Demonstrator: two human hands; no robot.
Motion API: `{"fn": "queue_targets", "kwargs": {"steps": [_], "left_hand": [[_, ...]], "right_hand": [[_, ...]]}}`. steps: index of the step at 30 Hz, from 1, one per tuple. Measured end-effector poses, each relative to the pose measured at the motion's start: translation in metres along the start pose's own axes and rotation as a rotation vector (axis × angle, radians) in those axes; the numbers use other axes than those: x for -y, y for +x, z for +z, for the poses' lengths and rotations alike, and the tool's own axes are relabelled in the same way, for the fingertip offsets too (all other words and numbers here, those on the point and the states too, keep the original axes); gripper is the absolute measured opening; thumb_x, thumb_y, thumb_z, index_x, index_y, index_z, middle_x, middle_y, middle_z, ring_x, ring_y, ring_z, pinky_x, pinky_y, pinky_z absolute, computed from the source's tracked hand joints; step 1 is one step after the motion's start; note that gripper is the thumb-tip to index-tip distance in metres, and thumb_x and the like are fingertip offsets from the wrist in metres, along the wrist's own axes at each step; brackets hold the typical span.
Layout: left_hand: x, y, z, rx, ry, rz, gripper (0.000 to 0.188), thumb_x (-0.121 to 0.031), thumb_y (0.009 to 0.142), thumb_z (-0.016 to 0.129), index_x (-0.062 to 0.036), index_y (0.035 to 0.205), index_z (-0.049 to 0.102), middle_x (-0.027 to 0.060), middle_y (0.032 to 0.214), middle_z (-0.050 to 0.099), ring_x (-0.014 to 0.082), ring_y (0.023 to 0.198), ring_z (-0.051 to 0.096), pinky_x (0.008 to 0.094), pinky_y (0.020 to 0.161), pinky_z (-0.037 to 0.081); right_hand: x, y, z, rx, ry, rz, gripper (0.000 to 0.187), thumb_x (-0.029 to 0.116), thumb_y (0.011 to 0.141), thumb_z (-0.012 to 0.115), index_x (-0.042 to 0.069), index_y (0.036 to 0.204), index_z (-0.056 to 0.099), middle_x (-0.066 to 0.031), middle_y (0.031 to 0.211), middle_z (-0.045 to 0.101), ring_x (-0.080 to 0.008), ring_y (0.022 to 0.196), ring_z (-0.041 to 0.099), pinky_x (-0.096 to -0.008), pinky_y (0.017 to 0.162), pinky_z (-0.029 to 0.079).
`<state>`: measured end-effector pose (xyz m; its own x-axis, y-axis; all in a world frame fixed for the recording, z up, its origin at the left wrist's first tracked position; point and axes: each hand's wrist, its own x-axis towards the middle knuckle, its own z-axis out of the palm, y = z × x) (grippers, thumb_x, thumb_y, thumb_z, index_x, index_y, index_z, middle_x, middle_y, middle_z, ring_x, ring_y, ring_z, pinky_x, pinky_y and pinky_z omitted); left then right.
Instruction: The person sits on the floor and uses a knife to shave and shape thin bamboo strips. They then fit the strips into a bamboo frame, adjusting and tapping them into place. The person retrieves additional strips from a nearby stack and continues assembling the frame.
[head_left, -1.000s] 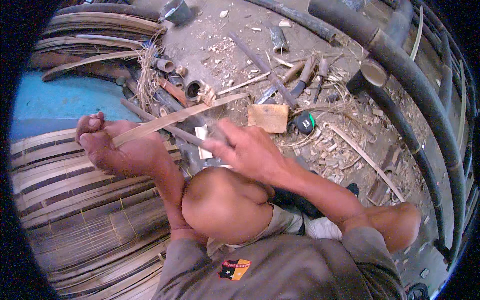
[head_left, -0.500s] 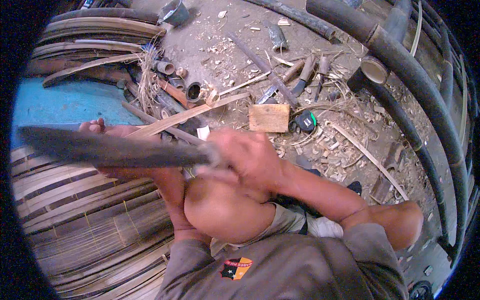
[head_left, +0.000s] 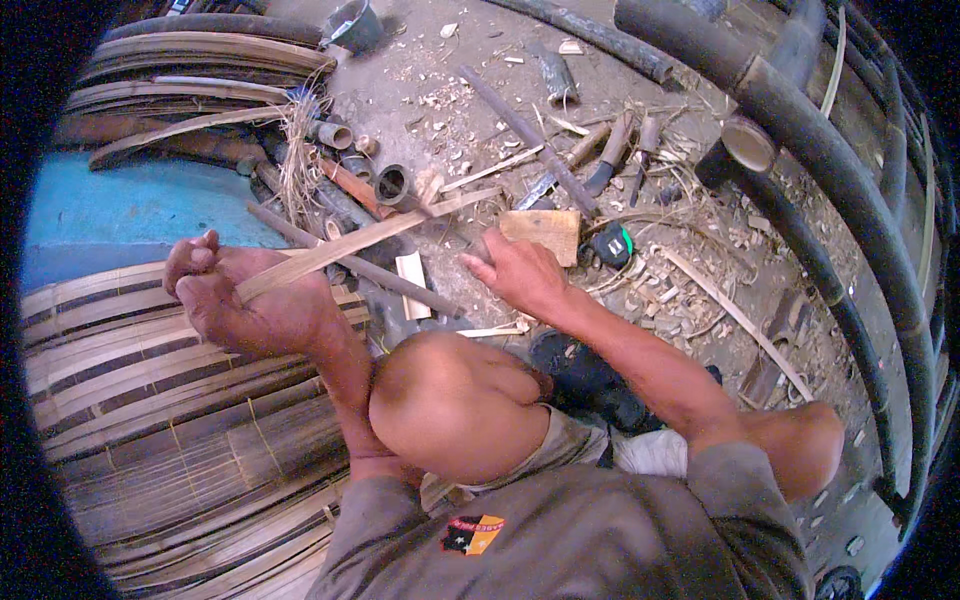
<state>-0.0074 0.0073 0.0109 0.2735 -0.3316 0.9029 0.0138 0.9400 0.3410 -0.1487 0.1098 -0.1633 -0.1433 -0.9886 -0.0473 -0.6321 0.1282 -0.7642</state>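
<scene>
My left hand [head_left: 255,300] is closed, palm up, around the near end of a flat split bamboo strip [head_left: 370,237]. The strip slants away to the right. My right hand [head_left: 527,278] is closed beside a wooden block [head_left: 545,232], beyond my bent knee. It grips a large knife [head_left: 447,224], whose thin, blurred blade runs forward and left near the strip's far end. The knife's handle is mostly hidden by my fingers. Below the strip, a short pale bamboo piece [head_left: 412,287] lies on the ground.
A black and green tape measure [head_left: 611,244] sits right of the block. Several handled tools [head_left: 610,150] lie beyond it among shavings. Dark bamboo poles [head_left: 835,135] arch along the right. Slatted bamboo [head_left: 150,400] and a blue surface [head_left: 130,205] are at left; a bucket [head_left: 352,27] stands far back.
The knife has swung from lying across in front of my left hand to pointing forward. My right hand has moved right and away from my knee. My left hand still grips the strip.
</scene>
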Motion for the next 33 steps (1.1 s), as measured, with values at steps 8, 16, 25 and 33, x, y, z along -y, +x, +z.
{"fn": "queue_targets", "kwargs": {"steps": [8, 16, 25, 33], "left_hand": [[0.001, -0.003, -0.002, -0.053, 0.101, -0.071, 0.024, -0.026, 0.095, 0.049, -0.0058, 0.084, 0.054, 0.0085, 0.092, 0.054, 0.0209, 0.095, 0.049, 0.0387, 0.093, 0.037], [0.002, 0.0, 0.007, -0.099, -0.007, -0.071, 0.024, -0.027, 0.096, 0.051, -0.0064, 0.084, 0.053, 0.0085, 0.088, 0.052, 0.0216, 0.094, 0.048, 0.039, 0.094, 0.036], [-0.001, -0.002, 0.025, 0.009, -0.053, -0.115, 0.028, -0.026, 0.092, 0.049, -0.0082, 0.071, 0.044, 0.0088, 0.077, 0.047, 0.0192, 0.073, 0.048, 0.0348, 0.067, 0.043], [-0.063, 0.042, 0.037, -0.116, 0.142, -0.309, 0.039, -0.037, 0.095, 0.053, -0.0134, 0.066, 0.041, 0.0021, 0.065, 0.041, 0.0133, 0.052, 0.033, 0.0304, 0.05, 0.027]], "right_hand": [[0.065, -0.027, -0.04, -0.484, 0.417, -0.809, 0.049, 0.049, 0.097, 0.055, 0.001, 0.104, 0.059, -0.0277, 0.091, 0.067, -0.043, 0.077, 0.068, -0.0494, 0.058, 0.054], [-0.021, 0.009, 0.018, 0.039, 0.196, -0.008, 0.053, 0.049, 0.098, 0.053, -0.004, 0.101, 0.059, -0.0285, 0.083, 0.065, -0.0492, 0.08, 0.063, -0.0557, 0.074, 0.049], [-0.024, 0.007, 0.038, 0.041, 0.612, 0.064, 0.048, 0.049, 0.098, 0.053, 0.002, 0.102, 0.059, -0.0284, 0.084, 0.066, -0.0481, 0.08, 0.065, -0.0572, 0.071, 0.051], [0.018, -0.034, -0.01, -0.132, 0.187, 0.046, 0.041, 0.043, 0.097, 0.056, 0.003, 0.105, 0.052, -0.028, 0.072, 0.064, -0.0502, 0.071, 0.064, -0.0593, 0.061, 0.049]]}}
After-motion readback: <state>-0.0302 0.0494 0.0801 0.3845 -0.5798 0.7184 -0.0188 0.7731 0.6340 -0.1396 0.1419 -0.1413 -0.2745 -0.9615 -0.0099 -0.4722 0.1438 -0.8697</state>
